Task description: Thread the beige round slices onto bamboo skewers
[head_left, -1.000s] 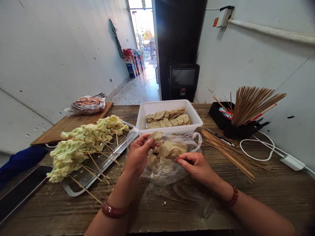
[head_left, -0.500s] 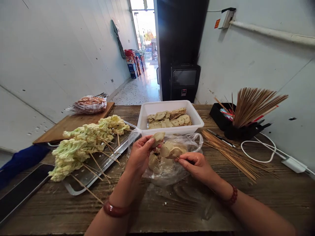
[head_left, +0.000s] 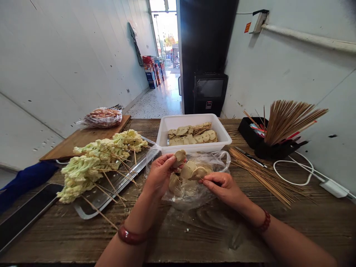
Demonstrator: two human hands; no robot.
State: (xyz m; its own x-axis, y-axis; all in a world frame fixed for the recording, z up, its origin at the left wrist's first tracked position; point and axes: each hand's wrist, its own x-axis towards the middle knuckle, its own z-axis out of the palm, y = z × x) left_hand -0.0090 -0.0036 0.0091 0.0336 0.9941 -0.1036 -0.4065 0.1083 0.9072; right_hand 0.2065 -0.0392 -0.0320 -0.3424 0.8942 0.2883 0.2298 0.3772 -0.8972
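Between finger and thumb, my left hand [head_left: 160, 171] pinches a thin pale-brown round slice [head_left: 179, 158]. My right hand [head_left: 222, 186] is closed on the end of a skewer whose shaft is mostly hidden by the threaded slices [head_left: 196, 171]. The held slice is close to the left end of that row; whether the skewer's tip touches it I cannot tell. Beneath both hands lies an open clear plastic bag [head_left: 186, 198] with more such slices in it. Just beyond it, a white tub [head_left: 194, 149] holds finished-looking skewers of slices [head_left: 191, 135].
Skewered cauliflower [head_left: 91, 159] covers a metal tray [head_left: 97, 213] at left, sticks jutting toward me. Behind it, a cutting board [head_left: 61, 144] carries a bagged item [head_left: 102, 118]. Loose bamboo skewers [head_left: 258, 178], a black holder [head_left: 274, 150] and a white cable [head_left: 294, 182] lie at right.
The slice in my left hand has turned a little. Both hands stay nearly in place, and the whole view has shifted slightly.
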